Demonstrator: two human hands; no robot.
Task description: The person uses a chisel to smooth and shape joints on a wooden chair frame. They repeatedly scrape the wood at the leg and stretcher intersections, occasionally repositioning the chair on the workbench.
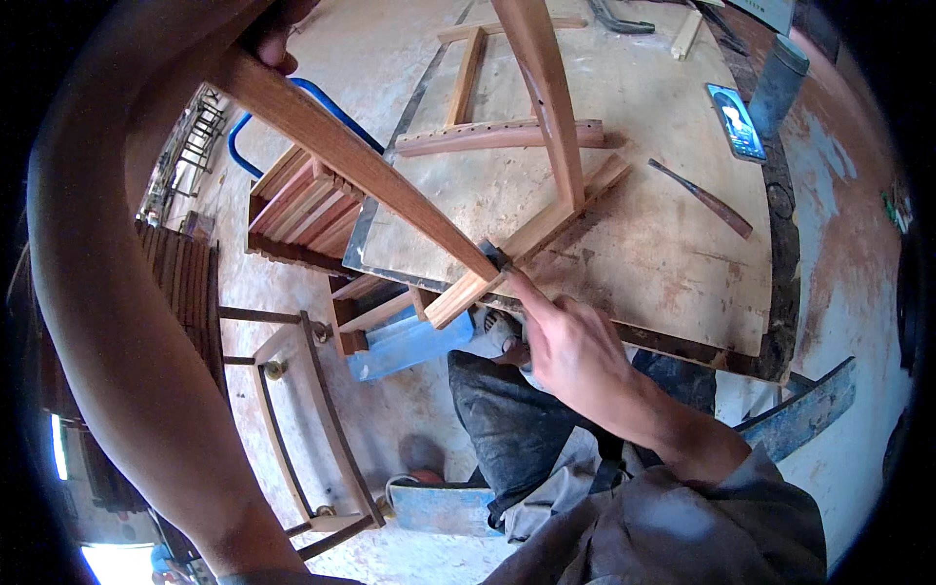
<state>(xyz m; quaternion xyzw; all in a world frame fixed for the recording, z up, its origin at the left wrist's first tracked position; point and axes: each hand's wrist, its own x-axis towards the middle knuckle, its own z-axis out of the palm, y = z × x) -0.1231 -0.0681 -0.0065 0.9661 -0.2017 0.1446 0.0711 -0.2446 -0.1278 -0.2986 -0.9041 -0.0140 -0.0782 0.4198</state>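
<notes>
A long, tapering wooden leg slants down from the upper left. My left hand, only partly visible at the upper edge, is closed around its upper end. The leg's lower end meets a short wooden rail lying across the table's near edge. A second, curved wooden leg rises from the rail's far part. My right hand is at the joint of leg and rail, index finger stretched forward and the others curled. Its fingertip presses a small dark piece against the wood; I cannot tell what it is.
A chisel-like tool, a phone and a grey cylinder are on the right of the plywood table. Behind the rail lies a wooden frame with a drilled bar. Stacked slats and a wheeled wooden frame stand left.
</notes>
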